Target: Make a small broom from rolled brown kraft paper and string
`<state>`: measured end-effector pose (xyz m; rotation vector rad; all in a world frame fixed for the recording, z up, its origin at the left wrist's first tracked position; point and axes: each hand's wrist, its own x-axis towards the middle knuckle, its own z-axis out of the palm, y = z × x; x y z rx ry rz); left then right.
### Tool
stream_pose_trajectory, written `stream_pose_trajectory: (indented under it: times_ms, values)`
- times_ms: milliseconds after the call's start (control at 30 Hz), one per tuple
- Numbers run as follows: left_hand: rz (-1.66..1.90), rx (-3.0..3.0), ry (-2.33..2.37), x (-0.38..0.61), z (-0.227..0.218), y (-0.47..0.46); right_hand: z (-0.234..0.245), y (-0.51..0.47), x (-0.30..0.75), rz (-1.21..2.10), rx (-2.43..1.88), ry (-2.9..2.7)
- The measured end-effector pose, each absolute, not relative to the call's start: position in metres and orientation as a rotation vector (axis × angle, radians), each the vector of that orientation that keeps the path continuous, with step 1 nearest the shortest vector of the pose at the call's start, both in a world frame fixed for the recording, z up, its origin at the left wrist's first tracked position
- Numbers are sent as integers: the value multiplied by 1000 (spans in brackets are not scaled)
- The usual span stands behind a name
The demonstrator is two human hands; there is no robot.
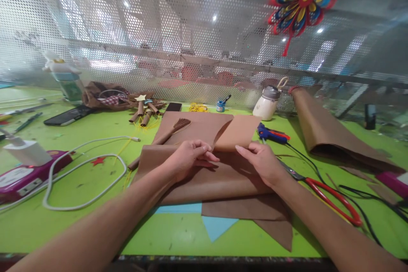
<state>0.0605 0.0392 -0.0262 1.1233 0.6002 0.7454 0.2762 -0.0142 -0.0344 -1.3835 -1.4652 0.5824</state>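
Observation:
A small piece of light brown paper (238, 133) is raised between my two hands, its left edge curving up. My right hand (266, 162) pinches its lower right edge between thumb and fingers. At its lower left corner, my left hand (193, 160) has thumb and forefinger closed, with the other fingers loosely curled. Beneath both hands lies a large folded sheet of brown paper (178, 189). A rolled brown paper stick with a fringed end (181, 124) rests on the paper behind my left hand.
Right of the paper are red-handled scissors (334, 202), a blue glue gun (274, 134) and a large brown paper roll (321, 131). A white bottle (267, 103) stands behind. On the left are a white cable (86, 206), a purple power strip (35, 178) and a phone (68, 115).

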Motion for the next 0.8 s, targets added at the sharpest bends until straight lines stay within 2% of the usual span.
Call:
stream_pose_trajectory:
  times_ms: [233, 500, 800]
  values:
    - [785, 1179, 576, 60, -26, 40, -35, -15, 276, 487, -1437, -1502]
    - [670, 1153, 668, 63, -25, 41, -31, -19, 276, 209, -1378, -1658]
    - [699, 1190, 736, 65, -21, 31, -14, -28, 271, 499, -1012, -1756]
